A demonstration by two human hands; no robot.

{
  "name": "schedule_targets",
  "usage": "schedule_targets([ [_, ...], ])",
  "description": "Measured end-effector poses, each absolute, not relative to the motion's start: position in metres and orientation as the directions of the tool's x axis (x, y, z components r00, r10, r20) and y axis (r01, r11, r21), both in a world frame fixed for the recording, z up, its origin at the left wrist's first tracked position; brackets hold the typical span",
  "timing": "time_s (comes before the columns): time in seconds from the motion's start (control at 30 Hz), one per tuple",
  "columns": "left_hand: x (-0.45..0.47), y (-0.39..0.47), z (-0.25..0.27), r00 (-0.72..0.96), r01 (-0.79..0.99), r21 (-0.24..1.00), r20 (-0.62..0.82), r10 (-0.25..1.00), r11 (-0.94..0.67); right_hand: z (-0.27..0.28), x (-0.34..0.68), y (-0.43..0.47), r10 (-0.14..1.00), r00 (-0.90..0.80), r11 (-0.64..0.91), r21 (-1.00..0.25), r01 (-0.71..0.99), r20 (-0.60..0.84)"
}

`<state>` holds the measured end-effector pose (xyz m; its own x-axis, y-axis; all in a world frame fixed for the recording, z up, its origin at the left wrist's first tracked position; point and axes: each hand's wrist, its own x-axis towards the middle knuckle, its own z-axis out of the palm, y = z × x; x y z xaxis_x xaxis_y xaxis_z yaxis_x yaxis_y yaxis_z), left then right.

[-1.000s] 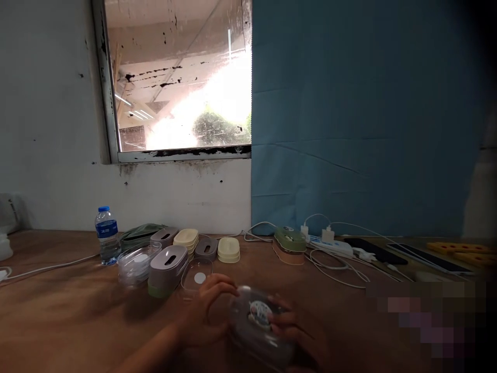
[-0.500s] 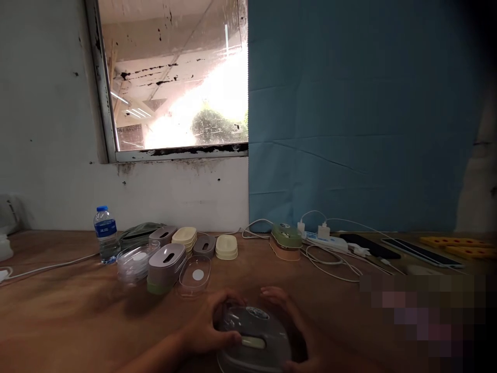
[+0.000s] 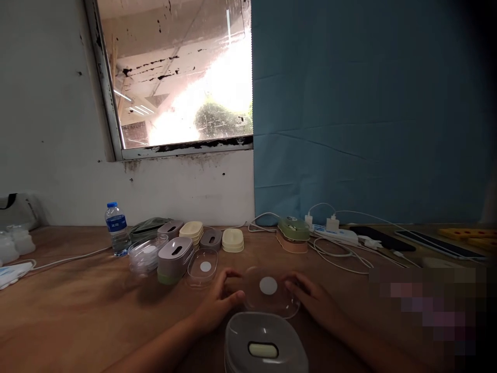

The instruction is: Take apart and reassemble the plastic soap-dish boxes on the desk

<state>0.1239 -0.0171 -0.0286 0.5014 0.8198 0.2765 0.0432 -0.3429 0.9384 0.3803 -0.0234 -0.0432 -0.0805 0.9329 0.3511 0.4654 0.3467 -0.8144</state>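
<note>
A clear plastic lid [image 3: 254, 300] with a round white sticker is between my two hands, beyond a grey oval box. My left hand [image 3: 217, 303] has its thumb and fingertips at the lid's left rim. At its right edge, the fingers of my right hand [image 3: 308, 296] bend over the rim. The grey box [image 3: 240, 334] is nearest to me, and neither hand touches it. A pale yellow-green piece [image 3: 263, 350] shows through the slot in its top. Whether the lid rests on the table is hard to tell.
Left of my hands are another clear lid [image 3: 198, 269], a mauve slotted box [image 3: 171, 259], stacked clear lids [image 3: 140, 259] and cream pieces [image 3: 233, 241]. A water bottle [image 3: 118, 233] stands behind. Farther right are a green-and-orange box [image 3: 293, 233], a power strip [image 3: 337, 234] with cables, and phones.
The clear lid has come off the grey box and moved away from me, between my hands. Both hands have left the box and reached forward. The view has shifted slightly left.
</note>
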Motion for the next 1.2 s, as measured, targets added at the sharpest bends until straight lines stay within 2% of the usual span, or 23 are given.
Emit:
schedule_targets([
  [0.1, 0.113, -0.025, -0.013, 0.521, 0.140, 0.796, 0.446, 0.728, -0.589, -0.045, 0.390, -0.013, 0.957, 0.045, 0.244, -0.877, 0.413, 0.287],
  [0.17, 0.107, -0.032, 0.000, 0.639, 0.148, 0.686, 0.483, 0.599, -0.712, -0.043, 0.392, -0.013, 0.970, 0.071, 0.195, -0.920, 0.340, 0.231],
  [0.27, 0.103, -0.042, 0.015, 0.883, 0.109, 0.575, 0.319, 0.345, -0.811, -0.040, 0.392, -0.014, 0.977, 0.088, 0.162, -0.941, 0.297, 0.196],
  [0.33, 0.102, -0.047, 0.017, 0.952, 0.084, 0.513, 0.212, 0.221, -0.854, -0.037, 0.391, -0.013, 0.975, 0.080, 0.173, -0.931, 0.322, 0.209],
  [0.4, 0.101, -0.051, 0.015, 0.964, 0.092, 0.469, 0.178, 0.196, -0.878, -0.031, 0.386, -0.011, 0.966, 0.062, 0.215, -0.913, 0.346, 0.251],
  [0.53, 0.099, -0.057, 0.005, 0.945, 0.145, 0.444, 0.203, 0.257, -0.884, -0.005, 0.356, -0.002, 0.947, -0.029, 0.311, -0.894, 0.321, 0.320],
  [0.7, 0.098, -0.059, -0.008, 0.919, 0.153, 0.458, 0.260, 0.297, -0.876, 0.034, 0.300, 0.004, 0.877, -0.259, 0.470, -0.832, 0.294, 0.404],
  [0.77, 0.097, -0.059, -0.014, 0.911, 0.170, 0.472, 0.259, 0.320, -0.865, 0.047, 0.287, 0.005, 0.819, -0.334, 0.568, -0.737, 0.366, 0.466],
  [0.83, 0.096, -0.057, -0.019, 0.908, 0.166, 0.482, 0.265, 0.323, -0.860, 0.059, 0.280, 0.009, 0.748, -0.430, 0.663, -0.558, 0.499, 0.506],
  [0.93, 0.095, -0.054, -0.025, 0.904, 0.118, 0.494, 0.306, 0.300, -0.861, 0.073, 0.274, 0.019, 0.659, -0.626, 0.732, -0.164, 0.662, 0.417],
  [1.0, 0.096, -0.052, -0.027, 0.895, 0.086, 0.498, 0.343, 0.287, -0.863, 0.079, 0.267, 0.028, 0.634, -0.695, 0.736, 0.009, 0.677, 0.340],
  [1.2, 0.097, -0.053, -0.023, 0.887, 0.062, 0.496, 0.370, 0.275, -0.866, 0.074, 0.228, 0.046, 0.587, -0.759, 0.744, 0.182, 0.643, 0.282],
])
